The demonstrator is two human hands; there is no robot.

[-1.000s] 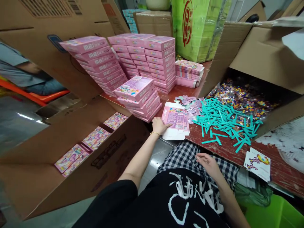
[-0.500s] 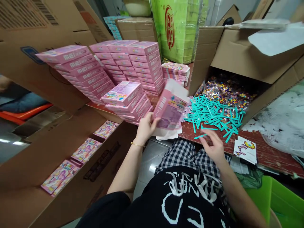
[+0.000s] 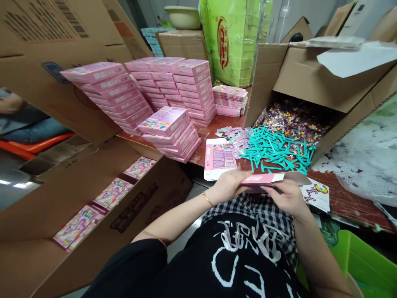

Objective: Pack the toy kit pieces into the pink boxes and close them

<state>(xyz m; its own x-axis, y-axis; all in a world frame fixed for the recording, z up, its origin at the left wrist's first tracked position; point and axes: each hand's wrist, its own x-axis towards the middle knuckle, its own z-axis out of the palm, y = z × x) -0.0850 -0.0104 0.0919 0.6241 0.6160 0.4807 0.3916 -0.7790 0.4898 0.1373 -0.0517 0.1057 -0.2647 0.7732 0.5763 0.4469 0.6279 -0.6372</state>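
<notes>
Fingers of the left hand [image 3: 228, 185] grip the left end of a pink box [image 3: 259, 179], held just above the lap at the table's near edge. Bent fingers of the right hand [image 3: 288, 196] hold its right end by a white flap [image 3: 278, 177], the thumb against the lower edge; some fingertips are hidden.

At far left, a brown carton [image 3: 169, 192] holds a row of printed packs [image 3: 113, 193]. Next come tall stacks of pink boxes [image 3: 192, 89], with a shorter stack [image 3: 173, 138] in front. A flattened box [image 3: 220, 159] lies on the red table [image 3: 356, 200], then small sachets [image 3: 240, 139], a heap of teal toy hammers [image 3: 276, 149], bagged beads [image 3: 291, 120] in another carton [image 3: 313, 87], and printed leaflets [image 3: 316, 198] near the right hand.
</notes>
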